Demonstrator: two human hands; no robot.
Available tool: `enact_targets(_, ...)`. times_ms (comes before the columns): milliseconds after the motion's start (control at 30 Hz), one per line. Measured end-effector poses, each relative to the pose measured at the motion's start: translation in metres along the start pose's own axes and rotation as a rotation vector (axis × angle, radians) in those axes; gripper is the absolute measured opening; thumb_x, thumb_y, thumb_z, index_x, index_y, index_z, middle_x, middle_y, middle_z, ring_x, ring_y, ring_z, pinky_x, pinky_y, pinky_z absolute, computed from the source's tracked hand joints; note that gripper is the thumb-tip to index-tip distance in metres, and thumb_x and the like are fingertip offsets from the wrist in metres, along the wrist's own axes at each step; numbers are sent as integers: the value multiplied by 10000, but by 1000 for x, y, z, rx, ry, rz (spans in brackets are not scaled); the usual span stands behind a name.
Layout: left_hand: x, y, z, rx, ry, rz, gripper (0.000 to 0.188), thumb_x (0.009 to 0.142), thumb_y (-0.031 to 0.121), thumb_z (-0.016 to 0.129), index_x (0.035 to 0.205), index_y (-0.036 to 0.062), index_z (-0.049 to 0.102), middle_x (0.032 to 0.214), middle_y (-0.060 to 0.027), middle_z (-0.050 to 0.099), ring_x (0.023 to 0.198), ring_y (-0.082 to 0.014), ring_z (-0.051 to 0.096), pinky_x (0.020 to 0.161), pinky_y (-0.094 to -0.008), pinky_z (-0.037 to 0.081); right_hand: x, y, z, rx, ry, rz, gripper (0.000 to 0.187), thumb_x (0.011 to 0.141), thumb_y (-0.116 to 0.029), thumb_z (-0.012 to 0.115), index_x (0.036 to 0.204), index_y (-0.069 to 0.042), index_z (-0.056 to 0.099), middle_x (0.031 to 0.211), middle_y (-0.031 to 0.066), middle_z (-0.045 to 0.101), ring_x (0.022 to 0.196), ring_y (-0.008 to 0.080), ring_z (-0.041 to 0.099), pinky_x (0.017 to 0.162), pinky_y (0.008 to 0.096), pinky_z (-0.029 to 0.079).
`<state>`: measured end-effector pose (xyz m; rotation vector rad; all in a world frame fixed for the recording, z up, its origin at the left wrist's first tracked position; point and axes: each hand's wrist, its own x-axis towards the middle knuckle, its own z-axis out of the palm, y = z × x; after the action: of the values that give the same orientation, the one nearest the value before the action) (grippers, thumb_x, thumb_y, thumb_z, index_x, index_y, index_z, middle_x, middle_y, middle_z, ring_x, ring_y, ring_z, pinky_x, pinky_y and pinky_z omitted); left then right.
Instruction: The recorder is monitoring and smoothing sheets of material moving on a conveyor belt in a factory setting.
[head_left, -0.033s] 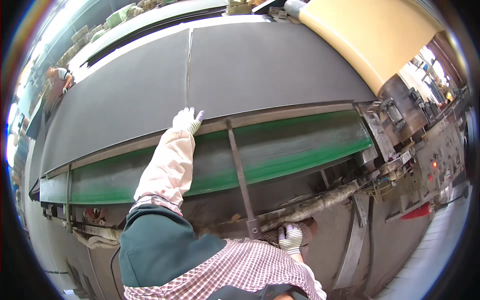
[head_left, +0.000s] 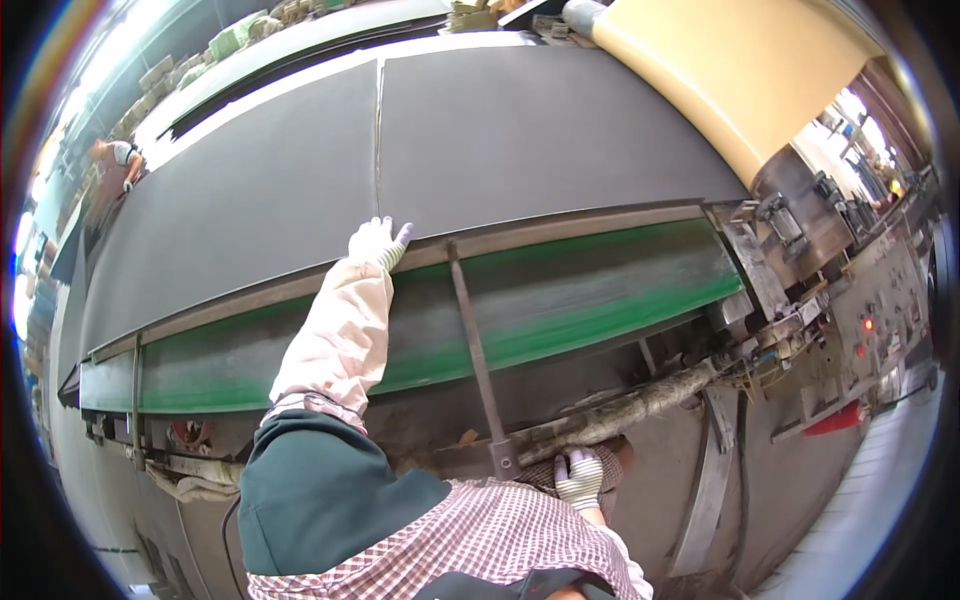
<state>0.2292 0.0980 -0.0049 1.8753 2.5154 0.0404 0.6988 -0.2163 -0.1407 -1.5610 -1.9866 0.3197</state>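
Note:
My left hand (head_left: 377, 244), in a pale striped glove, rests at the near edge of a wide dark grey sheet (head_left: 540, 140). Its fingers are stretched out and it grips nothing. The fingertips lie at the near end of a narrow gap (head_left: 379, 130) that splits the dark surface from front to back. Low down, my right hand (head_left: 580, 482), gloved the same way, lies on the checked cloth over my leg, beside a wrapped pipe (head_left: 620, 418). Its fingers are slightly bent and apart, with nothing visible in them.
Below the sheet's edge runs a green-edged belt (head_left: 600, 310), crossed by a metal bar (head_left: 474, 350). A large tan roll (head_left: 740, 70) stands at the far right, above machinery with a lit red lamp (head_left: 868, 325). Another person (head_left: 118, 170) stands at the far left.

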Motion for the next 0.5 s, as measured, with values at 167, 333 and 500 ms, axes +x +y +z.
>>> enact_targets(167,11,85,-8,24,-4,70,820,974,712,281,1376,45,536,1331,-168,579,1219,-320,553,1033,-425,451,5,0,-2,24,35,-71,149,823,-190,672,897,-63,651,844,153,650,781,363,607,746,479,487)
enact_targets(333,20,168,-12,-63,101,141,766,940,715,398,1108,34,706,1119,-186,698,1127,-347,637,962,-450,510,6,1,-10,99,-13,-40,189,829,-219,663,902,-45,665,837,179,659,783,386,621,736,499,503)
enact_targets(500,37,250,-8,-8,48,151,888,925,777,315,1154,-6,665,1157,-189,673,1136,-336,606,986,-438,485,8,6,-15,117,-101,-30,231,867,-247,633,934,-28,664,829,182,659,784,381,630,753,490,514)
